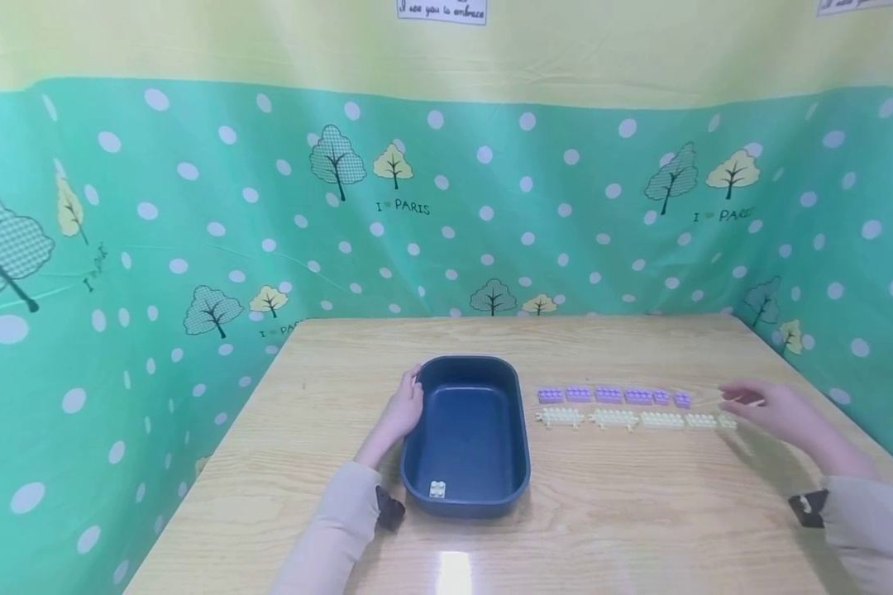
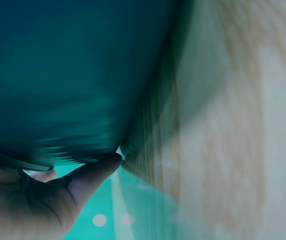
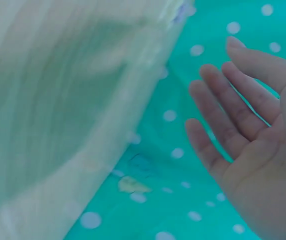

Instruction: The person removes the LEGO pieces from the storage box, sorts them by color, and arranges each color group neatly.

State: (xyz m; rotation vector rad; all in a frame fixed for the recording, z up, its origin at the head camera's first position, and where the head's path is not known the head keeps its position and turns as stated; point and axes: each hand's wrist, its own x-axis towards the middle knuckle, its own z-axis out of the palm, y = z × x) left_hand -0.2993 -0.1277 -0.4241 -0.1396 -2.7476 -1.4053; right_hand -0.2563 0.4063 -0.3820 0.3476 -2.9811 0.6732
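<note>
A dark blue rectangular tray [image 1: 465, 430] stands on the table, with one pale yellow toy brick [image 1: 437, 489] lying at its near left corner. My left hand [image 1: 403, 406] holds the tray's left rim; in the left wrist view its thumb [image 2: 90, 180] lies along the outer wall. My right hand [image 1: 777, 413] hovers at the right end of two brick rows, fingers loosely bent and nothing in them. Several purple bricks [image 1: 608, 395] make up the back row. Several pale yellow bricks [image 1: 662, 421] form the front row, some with side pegs.
The light wooden table [image 1: 327, 372] reaches back to a green dotted curtain [image 1: 484, 223], which also runs along both sides. Dark wrist cameras sit on both cuffs, the left one [image 1: 390, 508] close to the tray's near left corner.
</note>
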